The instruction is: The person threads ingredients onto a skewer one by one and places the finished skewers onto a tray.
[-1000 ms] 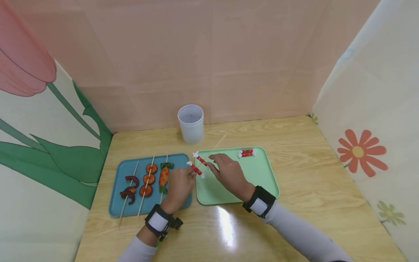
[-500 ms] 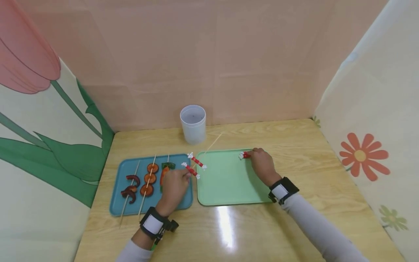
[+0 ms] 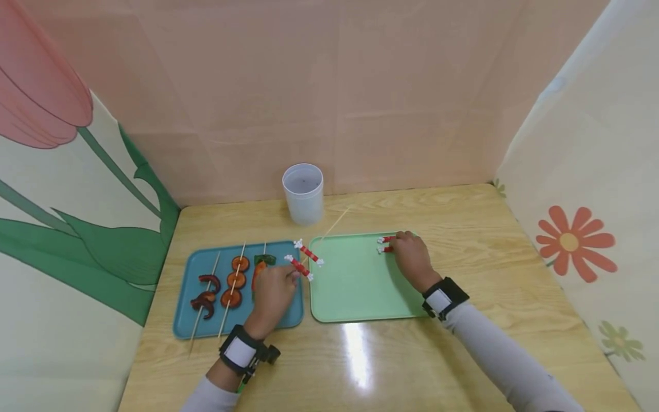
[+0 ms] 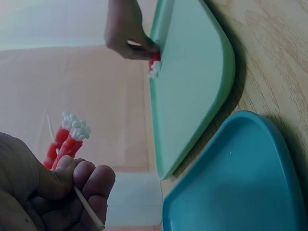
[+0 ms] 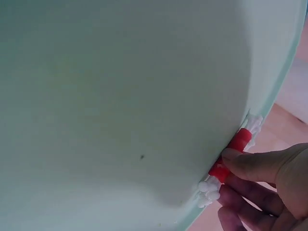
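My left hand grips a thin wooden skewer near its lower end, above the blue tray's right side. Two red sticks with knobbly white ends, a farther one and a nearer one, are threaded across the skewer, side by side. Its bare tip points up and away toward the back. At the green tray's far right corner, my right hand pinches a loose red stick with white ends between thumb and fingers. Another such stick lies just behind it, partly hidden by the hand.
On the left, the blue tray bears three skewers: curled tentacle-like pieces, round brown slices, and an orange piece with green ones. The green tray sits beside it. A whitish cup stands behind, near the wall.
My right hand has left the threaded sticks and gone right to the loose ones on the green tray. Those two sticks now lie slightly apart. The left hand shifted a little left.
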A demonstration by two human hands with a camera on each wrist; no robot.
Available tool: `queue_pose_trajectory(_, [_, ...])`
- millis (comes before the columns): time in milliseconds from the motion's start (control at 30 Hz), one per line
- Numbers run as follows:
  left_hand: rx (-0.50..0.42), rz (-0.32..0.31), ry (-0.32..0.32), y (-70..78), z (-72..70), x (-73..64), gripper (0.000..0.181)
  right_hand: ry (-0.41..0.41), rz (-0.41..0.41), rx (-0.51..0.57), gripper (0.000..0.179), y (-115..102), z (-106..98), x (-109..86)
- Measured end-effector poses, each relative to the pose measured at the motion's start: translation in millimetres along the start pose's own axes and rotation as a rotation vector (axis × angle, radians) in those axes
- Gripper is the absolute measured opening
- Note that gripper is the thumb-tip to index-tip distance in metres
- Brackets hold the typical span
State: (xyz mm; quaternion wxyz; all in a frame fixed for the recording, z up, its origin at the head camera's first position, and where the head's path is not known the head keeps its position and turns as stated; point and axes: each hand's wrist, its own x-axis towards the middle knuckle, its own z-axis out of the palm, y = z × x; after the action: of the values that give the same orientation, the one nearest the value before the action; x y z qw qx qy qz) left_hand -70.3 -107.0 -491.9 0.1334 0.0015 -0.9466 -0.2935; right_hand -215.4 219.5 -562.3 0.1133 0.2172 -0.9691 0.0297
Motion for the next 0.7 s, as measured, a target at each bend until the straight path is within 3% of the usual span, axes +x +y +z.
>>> queue_pose_trajectory(167, [0.01,0.016,0.001,-1.6,0.6,0.6,0.006,0.022,-0.025,0.012,0.008,0,-3,-0.6])
queue_pose_trajectory(267, [0.018,0.028,0.006,-1.9,0.2,0.4,0.006,0.073,-0.024,0.08,0.005,0,-9,1.2])
queue_pose_trajectory(367, [0.035,0.033,0.007,-1.7,0.1,0.7,0.006,0.117,0.014,0.229,0.01,-4,-22,6.8])
queue_pose_trajectory(567, [0.07,0.046,0.002,-0.7,1.9,1.5,0.007,0.151,0.128,0.638,0.015,-24,-64,25.4])
queue_pose_trajectory(700, [0.083,0.069,-0.001,1.6,4.5,0.6,0.008,0.166,0.149,0.743,0.02,-42,-91,31.7])
